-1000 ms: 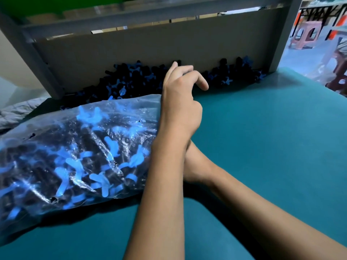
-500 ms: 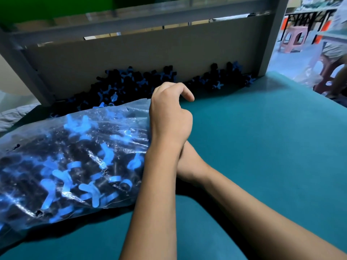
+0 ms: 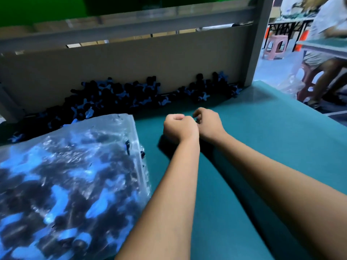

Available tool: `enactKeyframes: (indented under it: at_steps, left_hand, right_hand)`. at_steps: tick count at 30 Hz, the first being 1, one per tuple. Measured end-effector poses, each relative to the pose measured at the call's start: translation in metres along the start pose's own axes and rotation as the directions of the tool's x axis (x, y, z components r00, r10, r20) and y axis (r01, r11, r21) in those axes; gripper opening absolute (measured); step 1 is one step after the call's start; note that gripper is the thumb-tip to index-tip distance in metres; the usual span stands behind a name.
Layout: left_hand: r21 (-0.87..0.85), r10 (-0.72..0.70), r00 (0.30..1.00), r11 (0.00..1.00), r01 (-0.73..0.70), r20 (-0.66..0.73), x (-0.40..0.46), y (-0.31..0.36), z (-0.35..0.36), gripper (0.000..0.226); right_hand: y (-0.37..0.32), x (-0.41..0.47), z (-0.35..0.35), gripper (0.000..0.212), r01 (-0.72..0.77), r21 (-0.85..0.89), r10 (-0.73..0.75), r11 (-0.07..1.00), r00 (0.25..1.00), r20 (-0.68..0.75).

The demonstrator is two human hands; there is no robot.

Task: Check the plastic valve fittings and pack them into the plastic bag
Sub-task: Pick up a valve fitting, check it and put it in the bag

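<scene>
While both fists hover curled over the teal table [image 3: 262, 147], left hand [image 3: 178, 128] and right hand [image 3: 209, 124] touch; contents cannot be told. Plastic bag [image 3: 65, 184] lies left, nearly full; loose valve fittings [image 3: 122, 94] heaped against the backboard for reach.

Left hand [image 3: 179, 128] now off the plastic bag [image 3: 71, 181], curled into a fist over bare worktop [image 3: 262, 139] just right of it. Right hand [image 3: 209, 124] out from under the left forearm, fingers curled, knuckles nearly touching the left's. Bag mouth let go, lying flat toward the worktop's left edge, blurry.
</scene>
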State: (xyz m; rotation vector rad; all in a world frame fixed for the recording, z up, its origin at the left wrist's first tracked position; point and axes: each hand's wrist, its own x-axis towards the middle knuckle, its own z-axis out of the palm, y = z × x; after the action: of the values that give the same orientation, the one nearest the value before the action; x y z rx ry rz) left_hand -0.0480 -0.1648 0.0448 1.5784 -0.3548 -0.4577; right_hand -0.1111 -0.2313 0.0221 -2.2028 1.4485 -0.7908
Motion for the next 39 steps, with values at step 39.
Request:
enactKeyframes:
  at_steps: [39]
  left_hand:
    - [-0.211, -0.022, 0.948, 0.973, 0.093, 0.317, -0.051, -0.042, -0.119, 0.018]
  right_hand:
    - [0.008, -0.130, -0.023, 0.022, 0.072, 0.717, -0.122, 0.694, 0.992, 0.019]
